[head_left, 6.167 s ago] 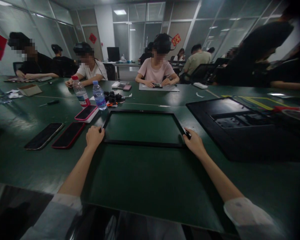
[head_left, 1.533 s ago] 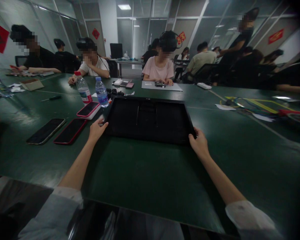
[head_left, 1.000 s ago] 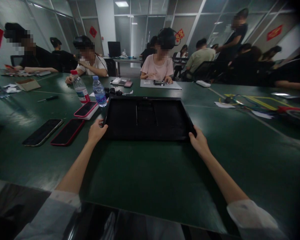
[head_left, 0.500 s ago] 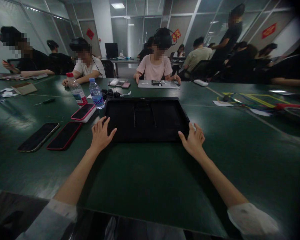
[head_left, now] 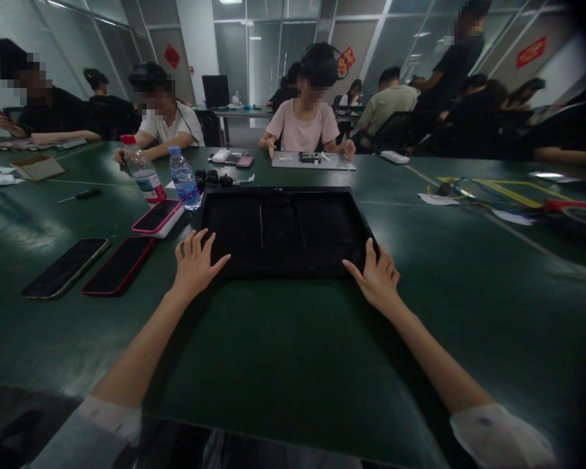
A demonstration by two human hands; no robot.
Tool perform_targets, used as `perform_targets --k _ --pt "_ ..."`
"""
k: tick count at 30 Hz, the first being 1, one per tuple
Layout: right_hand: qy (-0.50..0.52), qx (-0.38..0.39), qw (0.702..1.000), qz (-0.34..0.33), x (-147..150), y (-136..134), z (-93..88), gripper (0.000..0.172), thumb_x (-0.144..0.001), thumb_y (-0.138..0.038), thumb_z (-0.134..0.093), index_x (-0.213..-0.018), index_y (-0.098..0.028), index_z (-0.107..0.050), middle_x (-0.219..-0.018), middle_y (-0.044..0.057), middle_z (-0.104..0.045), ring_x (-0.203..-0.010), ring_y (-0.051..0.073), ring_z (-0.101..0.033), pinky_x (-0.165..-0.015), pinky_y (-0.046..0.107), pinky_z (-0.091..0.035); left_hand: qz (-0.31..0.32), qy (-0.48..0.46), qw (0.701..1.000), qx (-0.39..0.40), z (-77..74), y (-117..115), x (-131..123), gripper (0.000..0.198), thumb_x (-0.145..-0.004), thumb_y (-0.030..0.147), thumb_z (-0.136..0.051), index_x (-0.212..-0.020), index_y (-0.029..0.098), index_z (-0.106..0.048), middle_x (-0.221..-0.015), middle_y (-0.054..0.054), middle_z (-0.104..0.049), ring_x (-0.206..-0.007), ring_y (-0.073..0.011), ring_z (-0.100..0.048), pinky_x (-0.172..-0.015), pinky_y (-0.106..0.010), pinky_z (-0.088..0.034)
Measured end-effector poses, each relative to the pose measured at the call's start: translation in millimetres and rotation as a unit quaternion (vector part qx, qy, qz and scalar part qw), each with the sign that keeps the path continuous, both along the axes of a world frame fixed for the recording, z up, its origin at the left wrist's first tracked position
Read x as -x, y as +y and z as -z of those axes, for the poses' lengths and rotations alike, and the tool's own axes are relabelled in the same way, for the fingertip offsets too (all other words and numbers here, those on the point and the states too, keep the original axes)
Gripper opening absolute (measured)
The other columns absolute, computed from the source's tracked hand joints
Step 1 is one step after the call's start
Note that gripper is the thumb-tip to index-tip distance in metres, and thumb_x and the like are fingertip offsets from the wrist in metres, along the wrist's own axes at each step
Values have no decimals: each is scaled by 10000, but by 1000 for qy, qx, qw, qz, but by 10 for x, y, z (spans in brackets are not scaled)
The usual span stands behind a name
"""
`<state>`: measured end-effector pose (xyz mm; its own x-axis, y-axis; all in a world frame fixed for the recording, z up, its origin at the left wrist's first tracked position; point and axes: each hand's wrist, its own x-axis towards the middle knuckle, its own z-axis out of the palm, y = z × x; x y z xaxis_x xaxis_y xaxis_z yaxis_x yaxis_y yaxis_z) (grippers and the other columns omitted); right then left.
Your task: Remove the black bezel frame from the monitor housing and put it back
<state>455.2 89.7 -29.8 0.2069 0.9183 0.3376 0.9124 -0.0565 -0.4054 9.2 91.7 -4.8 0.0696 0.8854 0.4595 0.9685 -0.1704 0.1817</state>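
Observation:
A shallow black rectangular frame, resembling a monitor housing, lies flat on the green table. Two thin bright strips run along its inside. My left hand rests at its near left corner, fingers spread, thumb over the near edge. At the near right corner, my right hand touches the side with fingers apart and the thumb on the rim. Neither hand is closed around the frame.
Left of the frame are two bottles, several phones, a screwdriver and black cables. Coloured wires lie right. Across the table a person in pink touches a grey panel.
The view has shifted slightly, with the phones and bottles a little further left. My right hand sits a little closer against the frame's right corner. The frame has stayed nearly in place.

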Motion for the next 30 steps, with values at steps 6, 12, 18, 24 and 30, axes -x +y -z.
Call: perform_targets --k 6,12,18,24,30 --pt "11 -28 1000 2 6 10 23 1024 -862 -866 -334 -1637 -206 -219 -1624 248 -250 -1480 472 -263 -1110 721 -275 -18 -36 999 4 -31 -17 -31 656 -943 594 -542 -1501 253 -495 -1582 -157 -415 -1477 -386 -328 -1205 -603 -248" --pt "75 -68 995 -1 -116 102 15 1042 -869 -817 -370 -1594 -74 -281 -1558 301 -363 -1454 446 -345 -1137 667 -312 -100 -133 985 -39 -38 66 117 589 -960 502 -529 -1453 179 -531 -1489 -195 -501 -1392 -384 -454 -1094 -569 -436" --pt "198 -93 976 15 -322 182 21 826 -880 -625 -492 -1485 -63 -462 -1390 259 -581 -1294 369 -568 -1116 557 -422 -118 -322 939 8 51 255 432 493 -942 404 -577 -1372 166 -619 -1340 -163 -671 -1137 -285 -696 -1061 -467 -513" --pt "284 -69 956 27 -333 135 37 675 -829 -592 -608 -1365 -182 -574 -970 128 -724 -904 303 -701 -862 489 -570 -138 -365 921 21 144 326 532 484 -928 375 -603 -1353 147 -648 -1366 -158 -680 -1275 -286 -638 -1114 -450 -479" --pt "257 19 966 3 -336 52 -107 642 -799 -491 -614 -1349 -164 -560 -931 112 -727 -781 270 -693 -754 434 -569 -152 -319 935 36 93 286 505 529 -930 421 -605 -1365 122 -635 -1369 -181 -671 -1271 -308 -631 -1105 -454 -466"
